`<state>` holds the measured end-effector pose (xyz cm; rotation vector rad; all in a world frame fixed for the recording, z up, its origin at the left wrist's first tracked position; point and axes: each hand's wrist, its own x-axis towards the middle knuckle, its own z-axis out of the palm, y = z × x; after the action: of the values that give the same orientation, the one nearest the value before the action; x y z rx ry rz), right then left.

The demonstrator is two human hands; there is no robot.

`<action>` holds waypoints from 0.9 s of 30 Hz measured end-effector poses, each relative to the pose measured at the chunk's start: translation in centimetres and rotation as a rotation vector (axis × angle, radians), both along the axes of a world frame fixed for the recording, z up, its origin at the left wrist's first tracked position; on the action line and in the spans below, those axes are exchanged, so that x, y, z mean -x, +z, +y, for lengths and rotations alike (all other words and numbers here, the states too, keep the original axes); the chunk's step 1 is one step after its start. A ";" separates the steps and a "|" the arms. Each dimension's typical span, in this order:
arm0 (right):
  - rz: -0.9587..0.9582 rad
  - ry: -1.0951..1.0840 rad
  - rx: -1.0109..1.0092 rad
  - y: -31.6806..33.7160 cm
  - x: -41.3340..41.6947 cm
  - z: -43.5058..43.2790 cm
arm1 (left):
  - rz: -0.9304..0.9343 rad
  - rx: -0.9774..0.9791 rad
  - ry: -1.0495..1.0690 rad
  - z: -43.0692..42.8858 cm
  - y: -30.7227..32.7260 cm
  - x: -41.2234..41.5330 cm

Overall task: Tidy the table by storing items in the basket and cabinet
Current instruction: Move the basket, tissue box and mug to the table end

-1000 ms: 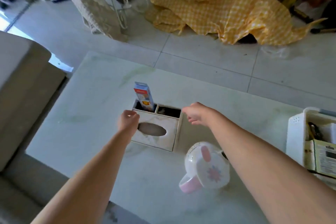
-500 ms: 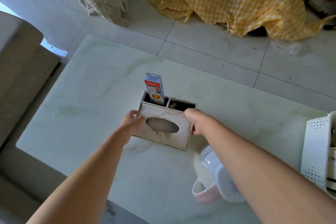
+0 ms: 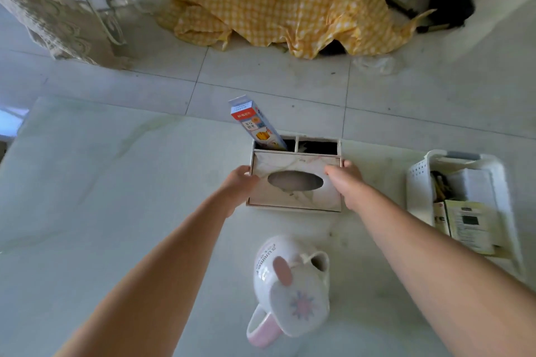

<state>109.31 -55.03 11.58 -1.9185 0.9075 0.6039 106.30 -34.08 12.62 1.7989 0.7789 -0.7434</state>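
A marble-patterned tissue box organiser (image 3: 294,197) with an oval opening stands on the pale table (image 3: 101,197). My left hand (image 3: 239,182) grips its left side and my right hand (image 3: 345,180) grips its right side. A tall red-and-blue carton (image 3: 255,124) leans out of the organiser's back left compartment. The white perforated basket (image 3: 417,177) sits at the table's right edge, holding boxes and papers. No cabinet door is clearly in view.
A white and pink kettle (image 3: 290,287) with a flower on its lid stands just in front of the organiser, between my forearms. Beyond the table lie a tiled floor, a yellow checked cloth (image 3: 290,9) and a lace-covered stand (image 3: 58,17).
Both hands closed in on the organiser's sides and now hold it. The view swung, so the organiser sits more to the right and the basket shows more fully.
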 end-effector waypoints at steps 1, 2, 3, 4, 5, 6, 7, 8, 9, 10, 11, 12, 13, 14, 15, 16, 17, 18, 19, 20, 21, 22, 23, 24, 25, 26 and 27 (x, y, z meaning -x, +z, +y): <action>-0.029 -0.012 0.055 0.1 0.1 -1.7 | 0.008 0.022 -0.023 -1.7 0.0 -0.6; -0.068 0.004 0.110 0.3 0.2 -3.0 | 0.023 0.048 -0.032 -3.0 0.0 -1.0; -0.106 0.028 0.160 0.5 0.4 -4.1 | 0.045 0.075 -0.035 -4.1 0.0 -1.3; -0.142 0.052 0.202 0.7 0.6 -5.4 | 0.068 0.097 -0.038 -5.3 0.0 -1.6; -0.168 0.080 0.238 0.9 0.8 -6.4 | 0.087 0.111 -0.045 -6.3 0.0 -1.9; -0.187 0.117 0.273 1.0 1.0 -7.3 | 0.102 0.119 -0.061 -7.1 0.1 -2.1; -0.189 0.154 0.310 1.2 1.3 -8.2 | 0.111 0.126 -0.084 -8.0 0.2 -2.4; -0.182 0.190 0.348 1.3 1.5 -9.1 | 0.122 0.129 -0.110 -8.8 0.3 -2.6; -0.164 0.213 0.379 1.4 1.7 -10.2 | 0.130 0.130 -0.136 -9.8 0.4 -2.9; -0.148 0.242 0.414 1.5 1.9 -11.2 | 0.134 0.132 -0.154 -10.5 0.4 -3.1; -0.132 0.278 0.457 1.6 2.0 -11.9 | 0.141 0.139 -0.168 -11.1 0.5 -3.2; -0.120 0.328 0.518 1.7 2.1 -12.4 | 0.151 0.146 -0.177 -11.4 0.5 -3.3; -0.104 0.372 0.591 1.8 2.3 -13.1 | 0.165 0.152 -0.200 -12.1 0.6 -3.5; -0.096 0.410 0.663 1.9 2.4 -13.5 | 0.178 0.154 -0.221 -12.4 0.7 -3.6; -0.088 0.428 0.719 2.0 2.5 -14.0 | 0.187 0.153 -0.238 -12.9 0.9 -3.7; -0.084 0.430 0.748 2.1 2.6 -14.6 | 0.191 0.150 -0.245 -13.3 1.0 -3.8; -0.081 0.422 0.741 2.1 2.7 -15.0 | 0.191 0.144 -0.252 -13.6 1.1 -3.9; -0.085 0.399 0.689 2.1 2.7 -15.5 | 0.187 0.133 -0.264 -13.8 1.2 -4.0; -0.093 0.362 0.594 2.1 2.8 -15.8 | 0.183 0.116 -0.276 -14.0 1.3 -4.0; -0.113 0.310 0.479 2.1 2.8 -16.3 | 0.173 0.106 -0.270 -14.4 1.4 -4.2; -0.154 0.257 0.380 1.9 2.9 -16.4 | 0.167 0.111 -0.232 -14.3 1.4 -4.1; -0.212 0.201 0.320 1.8 3.1 -16.6 | 0.173 0.130 -0.184 -14.5 1.5 -4.1; -0.263 0.142 0.296 1.8 3.3 -16.9 | 0.167 0.141 -0.163 -14.8 1.5 -4.0; -0.290 0.086 0.287 1.8 3.3 -17.2 | 0.154 0.150 -0.169 -15.1 1.3 -3.9; -0.285 0.044 0.275 1.8 3.3 -17.5 | 0.136 0.144 -0.206 -15.3 1.1 -3.8; -0.260 0.022 0.263 1.7 3.2 -17.9 | 0.119 0.151 -0.238 -15.6 1.0 -3.7; -0.229 0.023 0.253 1.6 3.1 -18.2 | 0.105 0.160 -0.256 -15.9 0.9 -3.6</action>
<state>106.20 -73.19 13.21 -2.1739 0.8462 0.2835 109.92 -49.97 13.49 1.7422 0.5446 -1.0455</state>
